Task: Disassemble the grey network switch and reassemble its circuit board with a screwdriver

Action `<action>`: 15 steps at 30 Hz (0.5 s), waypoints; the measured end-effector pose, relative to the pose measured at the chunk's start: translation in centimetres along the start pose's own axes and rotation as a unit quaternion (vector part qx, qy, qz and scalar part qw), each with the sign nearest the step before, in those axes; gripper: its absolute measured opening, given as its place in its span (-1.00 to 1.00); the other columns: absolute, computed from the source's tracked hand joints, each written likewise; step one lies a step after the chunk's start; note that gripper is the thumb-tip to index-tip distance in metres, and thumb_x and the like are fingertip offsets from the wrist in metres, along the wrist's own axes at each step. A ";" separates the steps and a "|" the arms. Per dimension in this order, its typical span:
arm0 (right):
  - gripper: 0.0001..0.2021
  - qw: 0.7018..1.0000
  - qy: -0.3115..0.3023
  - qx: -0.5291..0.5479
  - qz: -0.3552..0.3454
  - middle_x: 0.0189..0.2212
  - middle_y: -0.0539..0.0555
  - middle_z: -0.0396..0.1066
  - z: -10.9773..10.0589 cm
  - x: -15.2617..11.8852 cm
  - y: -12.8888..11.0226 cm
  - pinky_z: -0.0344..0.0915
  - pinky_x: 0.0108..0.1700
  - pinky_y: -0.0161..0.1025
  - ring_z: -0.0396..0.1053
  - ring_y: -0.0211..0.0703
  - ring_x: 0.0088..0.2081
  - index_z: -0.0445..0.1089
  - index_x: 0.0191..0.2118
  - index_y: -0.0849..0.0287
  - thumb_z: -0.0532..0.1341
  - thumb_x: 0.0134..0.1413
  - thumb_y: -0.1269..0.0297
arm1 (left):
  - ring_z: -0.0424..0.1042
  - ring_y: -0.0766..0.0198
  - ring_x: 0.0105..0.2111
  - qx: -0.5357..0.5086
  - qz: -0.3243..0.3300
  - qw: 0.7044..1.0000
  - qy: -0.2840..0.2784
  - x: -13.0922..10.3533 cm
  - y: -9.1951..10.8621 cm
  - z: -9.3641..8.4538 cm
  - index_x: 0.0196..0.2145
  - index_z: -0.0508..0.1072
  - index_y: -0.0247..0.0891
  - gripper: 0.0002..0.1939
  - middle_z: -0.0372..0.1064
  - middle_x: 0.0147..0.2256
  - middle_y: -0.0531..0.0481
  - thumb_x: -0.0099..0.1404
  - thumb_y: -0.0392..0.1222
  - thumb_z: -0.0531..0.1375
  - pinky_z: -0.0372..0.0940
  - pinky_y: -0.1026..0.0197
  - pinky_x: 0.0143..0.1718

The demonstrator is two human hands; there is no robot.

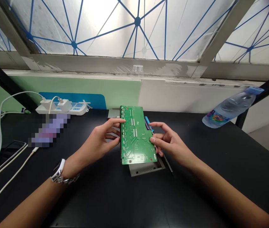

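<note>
Between my two hands is a green circuit board [138, 136], its flat side with solder points facing me. The left edge is gripped by my left hand [107, 134], thumb low and index finger reaching over the front. At the lower right edge, my right hand [166, 139] pinches the board, its thumb on the face and other fingers partly behind. Below and behind the board shows a grey metal plate [145, 169] with holes. A screwdriver [168, 163] with a thin dark shaft lies to the right, partly hidden by my right hand, near a blue handle or pen [148, 120].
On the black table [89, 196], a white power strip [77, 108] with plugs stands at the back left. White cables [13, 198] run along the left side, beside a blurred-out object [51, 130]. A tilted water bottle [231, 107] is at the right. A clear cup [138, 69] sits on the sill.
</note>
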State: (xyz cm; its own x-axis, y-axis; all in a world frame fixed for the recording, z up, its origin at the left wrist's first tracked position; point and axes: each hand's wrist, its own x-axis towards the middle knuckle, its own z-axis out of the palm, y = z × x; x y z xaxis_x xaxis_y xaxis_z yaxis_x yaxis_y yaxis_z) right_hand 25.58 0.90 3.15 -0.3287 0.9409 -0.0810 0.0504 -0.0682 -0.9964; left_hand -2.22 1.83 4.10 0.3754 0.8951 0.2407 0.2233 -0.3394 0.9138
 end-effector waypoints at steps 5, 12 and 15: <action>-0.63 0.998 0.005 0.056 -0.024 -0.46 0.01 0.44 0.3 -0.4 -0.5 0.27 -0.49 -0.30 0.32 -0.25 -0.51 0.46 0.04 0.18 0.32 0.24 0.07 | 0.52 0.26 -0.34 0.067 0.023 0.996 0.045 0.0 0.3 -0.2 0.00 0.53 -0.19 -0.71 0.48 -0.33 0.01 0.34 -0.11 0.33 0.46 0.24 -0.27; -0.73 0.985 -0.021 0.156 -0.068 -0.33 0.19 0.58 0.9 -1.0 -0.9 0.32 -0.52 -0.24 0.44 -0.08 -0.40 0.53 -0.19 0.17 0.30 0.22 0.05 | 0.27 0.41 -0.65 0.039 -0.027 0.996 0.079 -0.3 0.2 0.1 -0.25 0.46 -0.24 -0.74 0.23 -0.62 0.19 0.38 0.03 0.29 0.20 0.33 -0.57; -0.75 0.987 -0.023 0.130 -0.096 -0.45 0.05 0.55 1.1 -1.1 -0.2 0.28 -0.56 -0.29 0.36 -0.20 -0.52 0.51 -0.09 0.11 0.40 0.15 0.16 | 0.17 0.44 -0.67 0.012 -0.062 0.996 0.068 -0.3 0.4 0.3 -0.31 0.42 -0.25 -0.68 0.16 -0.64 0.20 0.41 0.08 0.24 0.11 0.36 -0.61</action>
State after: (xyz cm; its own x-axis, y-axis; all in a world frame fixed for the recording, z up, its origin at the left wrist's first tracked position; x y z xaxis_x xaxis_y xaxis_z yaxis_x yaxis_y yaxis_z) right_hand 24.92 -0.43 3.45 -0.3517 0.9291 0.1148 -0.2581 0.0217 -0.9659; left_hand -1.96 1.33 4.28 0.2177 0.9612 0.1696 0.2835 -0.2285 0.9314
